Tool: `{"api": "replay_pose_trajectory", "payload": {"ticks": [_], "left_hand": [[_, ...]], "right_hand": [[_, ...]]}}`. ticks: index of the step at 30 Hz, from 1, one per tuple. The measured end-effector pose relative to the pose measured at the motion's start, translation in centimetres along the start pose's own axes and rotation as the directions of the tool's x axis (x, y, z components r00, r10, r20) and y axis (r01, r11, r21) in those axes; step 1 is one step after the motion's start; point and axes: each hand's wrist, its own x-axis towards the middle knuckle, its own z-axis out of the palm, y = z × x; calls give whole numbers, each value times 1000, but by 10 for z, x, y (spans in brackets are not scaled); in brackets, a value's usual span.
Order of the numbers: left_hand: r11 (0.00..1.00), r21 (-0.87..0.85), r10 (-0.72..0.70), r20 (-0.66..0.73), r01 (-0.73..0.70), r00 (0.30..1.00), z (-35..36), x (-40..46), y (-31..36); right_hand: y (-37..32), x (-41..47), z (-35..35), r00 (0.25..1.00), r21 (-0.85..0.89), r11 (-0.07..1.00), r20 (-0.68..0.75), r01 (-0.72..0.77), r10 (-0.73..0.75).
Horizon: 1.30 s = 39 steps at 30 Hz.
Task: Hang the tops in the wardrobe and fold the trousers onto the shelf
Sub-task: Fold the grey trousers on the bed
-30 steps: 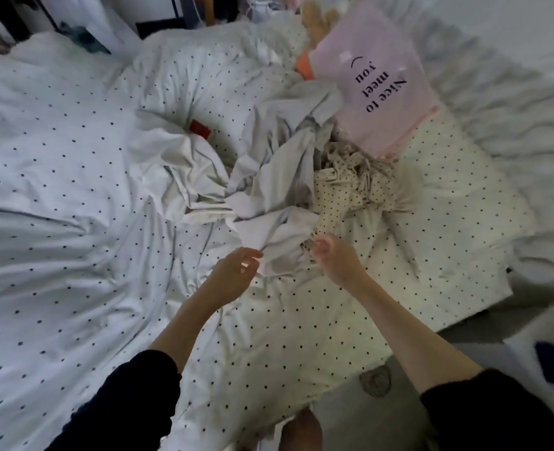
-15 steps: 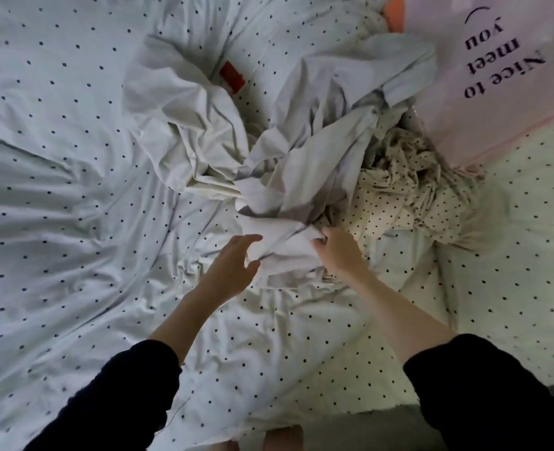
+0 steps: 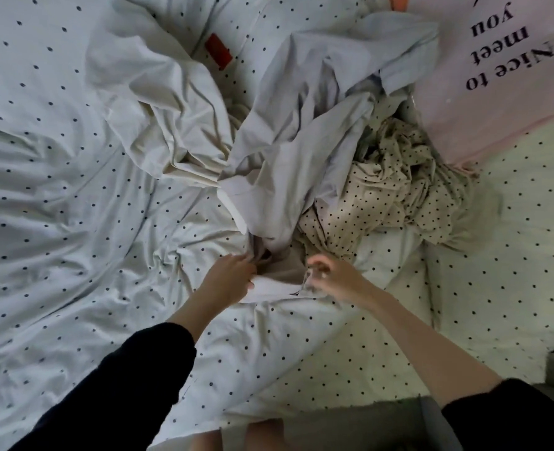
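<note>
Now lower on the bed (image 3: 74, 222), at the near edge of the pale grey garment (image 3: 288, 164): left hand (image 3: 228, 279) clamped on its hem, right hand (image 3: 337, 281) pinching its edge. Beside it, a crumpled dotted cream garment (image 3: 392, 190) and pink pillow (image 3: 496, 92).

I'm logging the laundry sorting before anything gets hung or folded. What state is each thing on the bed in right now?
Pale grey garment: crumpled, near edge gripped by both hands.
Cream garment: crumpled, untouched.
Dotted garment: bunched up beside the grey one.
Pink pillow: lying flat, printed side up.
Left hand: gripping the grey fabric.
Right hand: pinching the grey fabric's edge.
Bed sheet: wrinkled.
</note>
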Motion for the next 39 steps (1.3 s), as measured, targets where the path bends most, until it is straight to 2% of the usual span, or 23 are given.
{"api": "replay_pose_trajectory", "payload": {"ticks": [1, 2, 3, 4, 5, 7, 9, 10, 12, 14, 15, 17, 19, 24, 28, 30, 32, 33, 35, 37, 39], "left_hand": [[999, -46, -13, 2, 13, 1000, -1, -5, 2], [996, -80, -24, 20, 26, 1000, -2, -11, 3], [994, -108, -32, 32, 35, 999, -2, -17, 3], [990, -132, -36, 32, 40, 999, -2, -22, 3], [987, -151, -46, 32, 51, 998, -1, -26, 1], [978, -191, -82, 26, 85, 996, 4, -31, -5], [967, -221, -126, 27, 129, 992, 6, -34, -13], [963, -223, -147, 24, 149, 989, 5, -38, -18], [963, -205, -177, -3, 173, 984, 3, -44, -23], [960, -203, -204, -27, 194, 979, 5, -57, -28], [954, -211, -222, -17, 214, 975, 8, -64, -29], [940, -220, -259, 38, 261, 965, 15, -78, -30], [936, -202, -272, 109, 289, 956, 22, -86, -25], [961, -92, -229, 268, 262, 936, 23, -92, 0], [968, -103, -177, 365, 229, 914, 14, -95, 14], [965, -124, -169, 369, 229, 914, 13, -97, 16], [957, -169, -172, 319, 235, 932, 13, -95, 14], [953, -195, -174, 276, 232, 945, 11, -94, 13], [939, -253, -180, 210, 231, 961, 7, -95, 11], [931, -298, -169, 167, 213, 971, 7, -95, 10], [915, -354, -169, 95, 192, 981, 9, -93, -1]], "right_hand": [[-8, 6, -6, 989, -31, 998, -137, 50, -53], [-17, 15, -12, 934, -161, 980, -318, 114, -161], [-28, 27, -18, 844, -318, 937, -454, 145, -285], [-41, 39, -24, 771, -448, 883, -510, 141, -382], [-56, 51, -29, 740, -557, 822, -501, 121, -448], [-79, 75, -42, 734, -756, 651, -402, 71, -547], [-92, 91, -49, 789, -869, 495, -311, -9, -530], [-93, 94, -48, 815, -883, 466, -310, -55, -490], [-85, 87, -44, 814, -847, 518, -384, -122, -435], [-65, 64, -33, 770, -818, 554, -453, -157, -450], [-51, 48, -25, 823, -793, 583, -443, -176, -355], [-18, 18, -2, 935, -742, 649, -328, -166, -135], [10, -10, 21, 975, -719, 681, -220, -138, -35], [31, -38, 48, 990, -599, 788, -71, -143, 125], [18, -40, 39, 965, -524, 834, 80, -171, 248], [12, -41, 35, 960, -478, 862, 121, -166, 252], [4, -42, 28, 978, -274, 941, 16, -198, 210], [-4, -40, 22, 980, -146, 972, -101, -183, 170], [-23, -29, 5, 927, 1, 994, -360, -112, 105], [-46, -4, -18, 866, 80, 996, -495, -41, 76], [-72, 39, -38, 831, 44, 999, -556, -8, 31]]}}
